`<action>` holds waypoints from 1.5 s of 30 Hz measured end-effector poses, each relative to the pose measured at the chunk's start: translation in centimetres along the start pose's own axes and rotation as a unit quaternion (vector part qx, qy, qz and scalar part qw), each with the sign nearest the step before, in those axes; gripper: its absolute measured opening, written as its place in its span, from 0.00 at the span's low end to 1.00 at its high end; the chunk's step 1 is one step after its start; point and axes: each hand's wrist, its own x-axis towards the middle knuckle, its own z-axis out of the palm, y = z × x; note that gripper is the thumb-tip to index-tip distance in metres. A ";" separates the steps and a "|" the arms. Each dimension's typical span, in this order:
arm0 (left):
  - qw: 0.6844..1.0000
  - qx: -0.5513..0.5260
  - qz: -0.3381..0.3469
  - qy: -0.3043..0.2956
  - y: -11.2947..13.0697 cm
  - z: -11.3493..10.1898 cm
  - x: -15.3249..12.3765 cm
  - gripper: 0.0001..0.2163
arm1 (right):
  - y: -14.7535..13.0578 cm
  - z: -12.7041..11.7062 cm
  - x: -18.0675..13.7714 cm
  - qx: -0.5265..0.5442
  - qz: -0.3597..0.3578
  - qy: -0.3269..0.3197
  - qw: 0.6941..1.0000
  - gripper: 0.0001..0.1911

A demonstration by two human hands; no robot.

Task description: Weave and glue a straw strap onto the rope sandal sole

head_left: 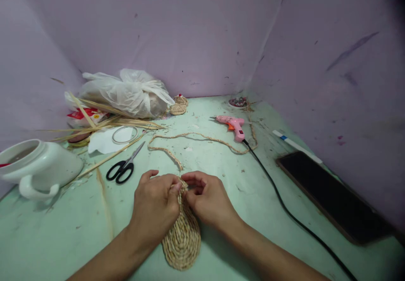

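A flat, oval piece of coiled straw braid (182, 247) lies toward me on the pale green table, its far end between my hands. My left hand (155, 201) is closed on that end, thumb pressed against the braid. From the other side, my right hand (209, 196) pinches the same end with bent fingers. A loose straw cord (196, 135) runs from the piece across the table, loops left and then right, and reaches the back. Beyond my hands lies a pink glue gun (232, 125) on its side, nozzle pointing left. The exact spot under my fingertips is partly hidden.
Black-handled scissors (125, 167) lie left of my hands, near a tipped white ceramic pot (47, 163). Straw strips and a white plastic bag (129, 93) are at the back left. The glue gun's black cable (284, 205) crosses the right side beside a dark phone (332, 196).
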 end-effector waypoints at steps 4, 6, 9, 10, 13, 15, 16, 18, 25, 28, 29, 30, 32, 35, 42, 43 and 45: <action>1.000 -0.012 -0.017 -0.005 0.0 0.0 0.1 0.10 | 0.2 0.1 0.0 -0.003 0.005 0.000 1.000 0.18; 0.999 -0.030 -0.032 -0.011 -0.1 0.1 0.1 0.10 | 0.3 0.1 0.0 0.004 0.000 0.003 1.000 0.18; 0.996 -0.076 -0.052 -0.018 -0.3 -0.3 0.3 0.08 | 0.1 0.0 0.1 0.039 0.008 0.012 0.999 0.18; 0.994 -0.095 -0.056 -0.010 -0.5 -0.6 0.4 0.07 | -0.1 -0.1 0.2 0.061 0.019 0.013 0.998 0.17; 0.985 -0.146 -0.068 0.058 -1.3 -1.8 0.8 0.11 | -0.6 -0.9 0.7 0.150 0.072 0.004 0.986 0.14; 0.974 -0.183 -0.101 0.084 -2.1 -2.4 1.1 0.12 | -0.8 -1.4 1.2 0.184 0.094 -0.003 0.978 0.13; 0.967 -0.212 -0.124 0.071 -2.4 -2.5 1.2 0.12 | -0.8 -1.6 1.4 0.185 0.095 -0.004 0.978 0.13; 0.943 -0.291 -0.163 0.015 -2.8 -2.2 1.3 0.13 | -0.7 -1.9 1.7 0.164 0.081 0.000 0.983 0.12; 0.893 -0.395 -0.213 -0.025 -2.5 0.2 1.1 0.07 | 0.3 -2.1 1.1 -0.148 -0.103 0.082 0.980 0.06; 0.881 -0.421 -0.216 -0.016 -2.6 0.5 0.9 0.09 | 0.4 -2.2 0.7 -0.288 -0.175 0.101 0.936 0.14; 0.874 -0.433 -0.220 -0.012 -2.6 0.6 0.9 0.10 | 0.3 -2.2 0.7 -0.305 -0.197 0.098 0.927 0.17; 0.866 -0.446 -0.224 -0.009 -2.7 0.8 0.9 0.11 | 0.3 -2.1 0.7 -0.319 -0.222 0.095 0.916 0.18; 0.854 -0.467 -0.228 -0.006 -2.7 1.1 0.9 0.13 | 0.2 -1.9 0.8 -0.337 -0.259 0.085 0.901 0.14; 0.855 -0.467 -0.225 -0.003 -2.7 1.3 0.9 0.12 | 0.2 -1.9 1.2 -0.286 -0.242 0.089 0.923 0.09; 0.834 -0.495 -0.245 -0.020 -2.6 0.7 1.0 0.09 | 0.8 -2.0 1.9 -0.041 -0.106 0.062 0.992 0.10; 0.829 -0.502 -0.245 -0.025 -2.6 0.6 1.0 0.09 | 0.9 -2.0 1.9 -0.033 -0.104 0.061 0.992 0.10; 0.837 -0.492 -0.238 -0.033 -2.8 0.6 1.0 0.09 | 1.0 -1.9 1.8 -0.027 -0.095 0.060 0.993 0.09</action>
